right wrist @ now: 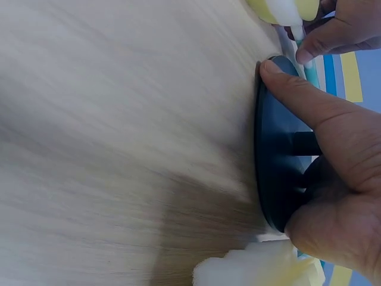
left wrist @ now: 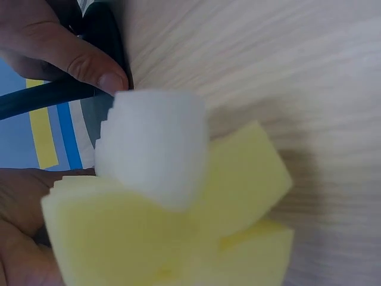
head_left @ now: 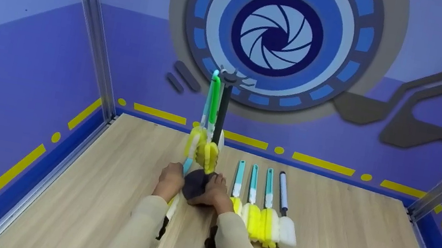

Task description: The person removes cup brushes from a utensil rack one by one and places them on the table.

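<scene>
My left hand (head_left: 171, 179) grips the teal handle (right wrist: 311, 74) of a sponge brush. Its yellow-and-white sponge head (left wrist: 119, 232) points back toward me, filling the left wrist view. Just right of it, my right hand (head_left: 215, 193) holds the round black base (head_left: 194, 185) of a hook stand, thumb (right wrist: 286, 86) lying across the disc. The stand's dark pole (head_left: 221, 115) rises to a ring of hooks (head_left: 231, 79). From the hooks hang brushes with a green handle (head_left: 214, 100) and a light-blue handle (head_left: 207, 105), their yellow sponge heads (head_left: 210, 154) downward.
Right of my hands, several sponge brushes lie in a row on the wooden table (head_left: 342, 236): teal-handled ones (head_left: 254, 180) and, at the end, one with a pale handle (head_left: 283, 189) and white head (head_left: 286, 233). Blue printed walls (head_left: 137, 59) enclose the back and sides.
</scene>
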Motion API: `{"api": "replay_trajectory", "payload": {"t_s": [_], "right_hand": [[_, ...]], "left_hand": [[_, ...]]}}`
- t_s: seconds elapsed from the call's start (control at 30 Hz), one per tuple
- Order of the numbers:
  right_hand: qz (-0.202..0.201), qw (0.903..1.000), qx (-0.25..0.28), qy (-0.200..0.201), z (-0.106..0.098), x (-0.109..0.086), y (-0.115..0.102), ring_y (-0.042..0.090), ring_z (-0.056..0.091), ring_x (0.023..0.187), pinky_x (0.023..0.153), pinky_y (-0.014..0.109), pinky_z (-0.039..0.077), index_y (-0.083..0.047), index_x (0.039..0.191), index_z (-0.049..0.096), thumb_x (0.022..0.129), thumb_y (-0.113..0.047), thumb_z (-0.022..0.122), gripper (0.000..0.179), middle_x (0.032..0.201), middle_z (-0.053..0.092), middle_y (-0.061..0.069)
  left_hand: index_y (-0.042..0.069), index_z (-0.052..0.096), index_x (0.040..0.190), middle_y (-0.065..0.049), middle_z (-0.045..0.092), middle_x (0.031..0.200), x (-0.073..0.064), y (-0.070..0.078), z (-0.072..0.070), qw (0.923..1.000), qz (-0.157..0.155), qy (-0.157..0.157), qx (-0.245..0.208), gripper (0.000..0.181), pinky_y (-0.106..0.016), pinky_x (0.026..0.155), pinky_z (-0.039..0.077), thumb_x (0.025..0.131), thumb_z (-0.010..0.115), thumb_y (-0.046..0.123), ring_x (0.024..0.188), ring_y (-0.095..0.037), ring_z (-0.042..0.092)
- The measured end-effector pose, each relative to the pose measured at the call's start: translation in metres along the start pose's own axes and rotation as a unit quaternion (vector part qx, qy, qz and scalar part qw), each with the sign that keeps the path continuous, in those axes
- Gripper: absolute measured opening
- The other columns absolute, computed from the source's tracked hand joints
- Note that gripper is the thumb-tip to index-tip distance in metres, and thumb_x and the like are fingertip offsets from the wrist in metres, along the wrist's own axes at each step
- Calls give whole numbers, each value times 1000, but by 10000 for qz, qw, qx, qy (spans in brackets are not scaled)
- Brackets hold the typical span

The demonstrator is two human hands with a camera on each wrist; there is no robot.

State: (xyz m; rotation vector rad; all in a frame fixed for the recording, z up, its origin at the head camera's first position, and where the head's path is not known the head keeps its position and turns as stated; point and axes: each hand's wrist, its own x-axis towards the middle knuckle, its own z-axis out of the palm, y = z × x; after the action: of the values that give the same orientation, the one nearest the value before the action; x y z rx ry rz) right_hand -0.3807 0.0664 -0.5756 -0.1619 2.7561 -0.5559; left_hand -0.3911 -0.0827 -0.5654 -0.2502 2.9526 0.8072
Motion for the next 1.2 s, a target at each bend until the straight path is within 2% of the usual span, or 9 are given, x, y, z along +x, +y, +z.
{"api": "replay_trajectory", "payload": {"t_s": [0.17, 0.27, 0.43, 0.6, 0.8, 0.93, 1.03, 1.2], "right_hand": [[-16, 10000, -5, 58, -1, 0, -2, 40, 22, 150, 119, 46, 30, 9, 156, 22, 74, -53, 86, 121, 162, 19, 29], [-32, 9999, -42, 86, -1, 1, -2, 41, 22, 150, 119, 45, 30, 9, 156, 22, 73, -53, 86, 121, 162, 20, 29], [-6, 10000, 21, 51, -1, 2, -1, 40, 21, 150, 120, 46, 29, 8, 157, 21, 73, -53, 86, 123, 163, 18, 29], [98, 9997, 215, 51, 0, 2, 3, 39, 20, 151, 120, 46, 28, 7, 158, 19, 73, -53, 87, 124, 164, 16, 27], [91, 9986, 512, 101, 2, -1, 4, 38, 21, 151, 120, 46, 29, 7, 158, 19, 72, -49, 90, 124, 164, 16, 27], [36, 9988, 479, 80, 2, -2, 3, 39, 17, 152, 121, 46, 27, 8, 158, 17, 73, -49, 89, 125, 164, 15, 28], [10, 9988, 477, 89, 3, -2, 3, 40, 17, 152, 120, 46, 27, 9, 157, 17, 73, -49, 89, 125, 164, 16, 29], [57, 9985, 515, 195, 2, 0, 3, 39, 22, 150, 119, 46, 29, 8, 157, 19, 71, -49, 91, 126, 163, 18, 28]], "left_hand": [[-2, 69, 96, -24, 70, 99, 0, 3, 1, 9997, 145, 159, -65, 11, -45, 76, 58, 91, 62, -8, 93, -40, 70], [-3, 69, 98, -24, 70, 101, 2, 4, 2, 9997, 153, 129, -109, 11, -46, 79, 58, 90, 63, -7, 95, -41, 70], [-4, 69, 98, -23, 71, 99, 6, 6, 4, 10000, 26, 28, -85, 13, -44, 74, 57, 86, 68, -6, 91, -38, 70], [-3, 69, 96, -22, 70, 95, 6, 5, 5, 9998, 96, -12, -173, 10, -41, 66, 54, 86, 68, -6, 82, -35, 70], [-1, 67, 92, -22, 70, 95, 4, 4, 6, 9993, 211, 115, -295, 10, -44, 69, 55, 91, 60, -8, 87, -38, 70], [-1, 69, 95, -22, 71, 97, 6, 4, 5, 9996, 164, 49, -217, 17, -46, 73, 57, 97, 54, -7, 92, -40, 70], [0, 70, 94, -20, 71, 93, 8, 5, 4, 9999, 109, -56, -110, 19, -44, 69, 57, 99, 53, -6, 89, -37, 71], [2, 69, 88, -18, 70, 86, 9, 6, 2, 9998, 213, 19, -57, 21, -42, 64, 55, 100, 53, -5, 83, -33, 71]]}}
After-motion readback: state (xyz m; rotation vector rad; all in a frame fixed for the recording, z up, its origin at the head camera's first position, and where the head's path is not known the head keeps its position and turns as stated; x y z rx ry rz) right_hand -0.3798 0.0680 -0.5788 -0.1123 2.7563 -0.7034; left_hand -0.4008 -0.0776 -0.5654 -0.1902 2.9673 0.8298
